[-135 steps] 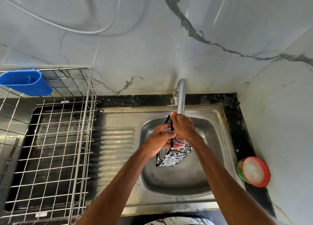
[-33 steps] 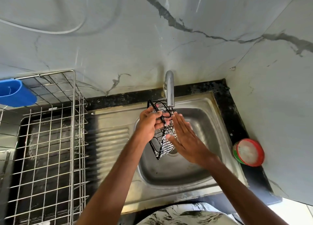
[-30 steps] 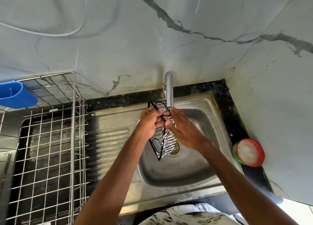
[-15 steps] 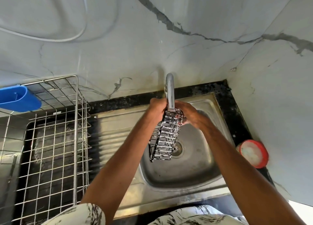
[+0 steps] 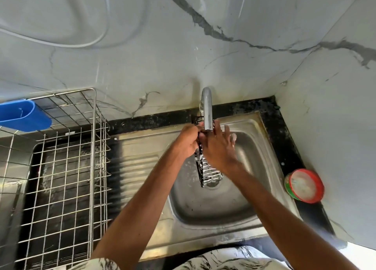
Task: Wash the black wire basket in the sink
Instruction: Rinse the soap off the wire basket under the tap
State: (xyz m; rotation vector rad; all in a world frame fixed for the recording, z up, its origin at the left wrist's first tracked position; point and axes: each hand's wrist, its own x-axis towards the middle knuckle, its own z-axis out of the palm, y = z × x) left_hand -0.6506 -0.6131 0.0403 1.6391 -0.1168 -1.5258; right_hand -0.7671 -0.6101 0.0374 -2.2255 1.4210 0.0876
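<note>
The black wire basket (image 5: pixel 201 168) hangs upright over the steel sink (image 5: pixel 254 147), just under the tap spout (image 5: pixel 207 111). Foam and water cling to its wires. My left hand (image 5: pixel 188 140) grips the basket's upper left side. My right hand (image 5: pixel 218 147) lies flat against its right face, fingers spread and pointing up past the spout. Most of the basket's top is hidden behind both hands; only its lower end shows above the drain (image 5: pixel 212 183).
A large metal wire dish rack (image 5: pixel 67 168) stands on the left draining board, with a blue plastic holder (image 5: pixel 22 115) hooked on its far corner. A red-rimmed round tub (image 5: pixel 304 187) sits on the black counter at the right. Marble wall stands close behind the tap.
The basket has turned edge-on and dropped a little lower in the sink. My right hand has gone from holding its top to lying flat with fingers spread along its side.
</note>
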